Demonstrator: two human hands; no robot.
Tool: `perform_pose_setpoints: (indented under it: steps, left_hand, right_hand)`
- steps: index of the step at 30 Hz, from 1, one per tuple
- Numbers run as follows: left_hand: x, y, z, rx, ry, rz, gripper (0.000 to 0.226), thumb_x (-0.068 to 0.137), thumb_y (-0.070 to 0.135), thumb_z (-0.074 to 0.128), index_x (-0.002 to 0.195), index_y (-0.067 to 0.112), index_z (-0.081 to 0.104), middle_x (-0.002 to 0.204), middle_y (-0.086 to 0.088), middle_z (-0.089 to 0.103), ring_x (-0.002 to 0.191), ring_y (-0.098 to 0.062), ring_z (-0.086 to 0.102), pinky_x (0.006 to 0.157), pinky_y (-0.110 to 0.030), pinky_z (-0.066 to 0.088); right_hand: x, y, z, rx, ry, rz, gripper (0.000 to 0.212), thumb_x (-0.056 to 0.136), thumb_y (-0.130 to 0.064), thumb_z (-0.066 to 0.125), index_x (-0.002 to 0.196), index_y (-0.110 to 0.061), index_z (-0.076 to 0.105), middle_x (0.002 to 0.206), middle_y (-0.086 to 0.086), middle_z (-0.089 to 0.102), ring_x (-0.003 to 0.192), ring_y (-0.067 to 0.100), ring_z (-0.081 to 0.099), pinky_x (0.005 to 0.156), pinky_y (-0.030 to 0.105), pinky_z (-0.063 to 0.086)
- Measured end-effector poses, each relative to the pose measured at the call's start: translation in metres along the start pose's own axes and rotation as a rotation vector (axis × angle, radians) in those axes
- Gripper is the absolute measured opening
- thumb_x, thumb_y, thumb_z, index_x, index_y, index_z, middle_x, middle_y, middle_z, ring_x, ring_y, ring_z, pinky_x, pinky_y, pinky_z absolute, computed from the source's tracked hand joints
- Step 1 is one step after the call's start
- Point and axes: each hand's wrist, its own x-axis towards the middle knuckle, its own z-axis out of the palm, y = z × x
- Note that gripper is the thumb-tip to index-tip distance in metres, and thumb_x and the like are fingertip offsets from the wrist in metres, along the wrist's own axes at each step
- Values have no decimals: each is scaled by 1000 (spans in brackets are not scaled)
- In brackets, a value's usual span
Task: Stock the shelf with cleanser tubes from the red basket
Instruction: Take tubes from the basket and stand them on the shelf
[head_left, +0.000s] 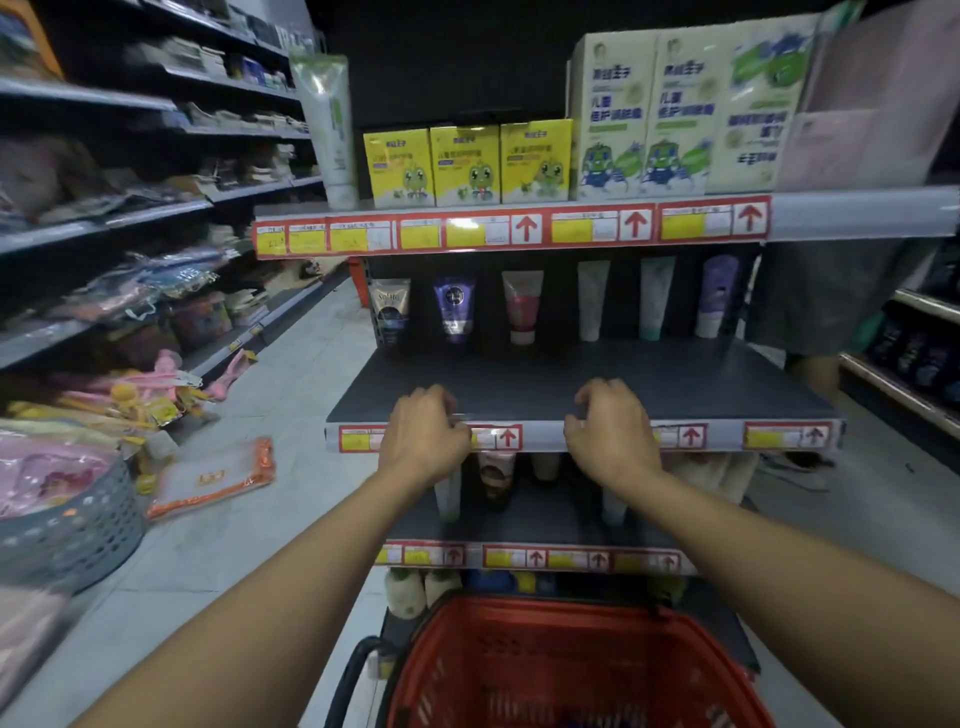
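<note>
My left hand (423, 434) and right hand (613, 431) both rest curled over the front lip of the middle shelf (571, 384), fingers hooked on the price-label rail (524, 437); each closes on nothing but that edge, and neither carries a tube; the board behind them is bare right back to a single row of cleanser tubes (522, 306) standing upright against the rear panel, spaced apart; below my forearms sits the red basket (566, 670), well under the hands, and I cannot tell what lies in it, for its bottom is dark and blurred. I judge this a pause between placements, or the very start; the next move calls for letting go of the rail, reaching down into the basket, taking a tube, and standing it upright ahead of the matching one.
</note>
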Motion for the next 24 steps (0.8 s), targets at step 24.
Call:
perform_pose_setpoints:
  steps: [24]
  left_hand:
    - [-145, -17, 172, 18, -401, -65, 25, 84, 26, 70, 109, 22, 71, 112, -7, 74, 107, -31, 69, 88, -34, 55]
  right_hand:
    - [-174, 141, 69, -119, -345, 228, 25, 90, -29, 62, 109, -12, 64, 114, 11, 63, 106, 32, 64, 87, 39, 55]
